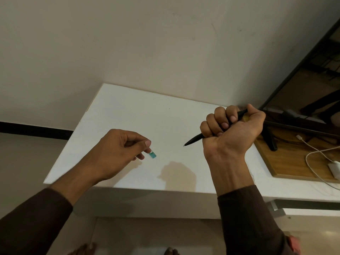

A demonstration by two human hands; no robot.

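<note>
My right hand point(232, 129) grips a black pen point(195, 139) in a fist above the white table point(128, 115). The pen's tip points left and slightly down; its rear end sticks out past my thumb. My left hand point(119, 151) pinches a small teal piece point(152, 155) between thumb and fingertips, just over the tabletop. The two hands are apart, with the pen tip roughly a hand's width right of the teal piece.
A wooden board point(287, 159) lies at the table's right end, carrying a dark monitor point(312, 85) on a stand, a white cable point(311, 157) and a white charger point(334, 169). A plain wall stands behind. The table's front edge is close to me.
</note>
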